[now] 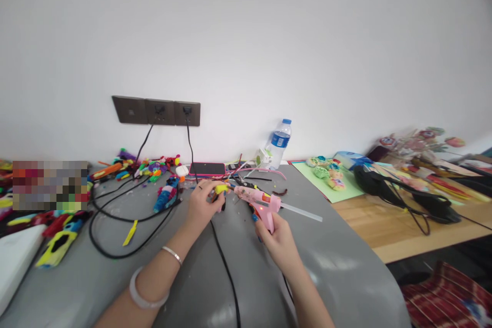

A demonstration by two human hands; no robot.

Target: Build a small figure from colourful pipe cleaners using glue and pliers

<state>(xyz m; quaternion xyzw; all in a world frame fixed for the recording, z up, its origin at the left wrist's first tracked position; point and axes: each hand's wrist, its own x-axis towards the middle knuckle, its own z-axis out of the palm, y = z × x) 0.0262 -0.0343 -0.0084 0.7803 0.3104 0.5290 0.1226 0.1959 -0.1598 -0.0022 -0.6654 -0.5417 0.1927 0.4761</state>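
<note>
Head view: right grip [275, 240] wrapped around pink hot-glue gun [265, 211], clear glue stick [302, 211] jutting from rear; gun points at left grip [204, 198], which pinches small yellow piece [221, 189]. Bench [319, 266] crowded: black cable [226, 261] running beneath left grip, blue pipe-cleaner figure [166, 196] to its left, coiled cord [111, 257] with yellow tag [130, 233] farther left, smartphone [207, 169] just behind. Beyond right grip, water bottle [277, 152]; blue label [280, 139], lettering too small to read. Green paper [351, 192] right of right grip.
</note>
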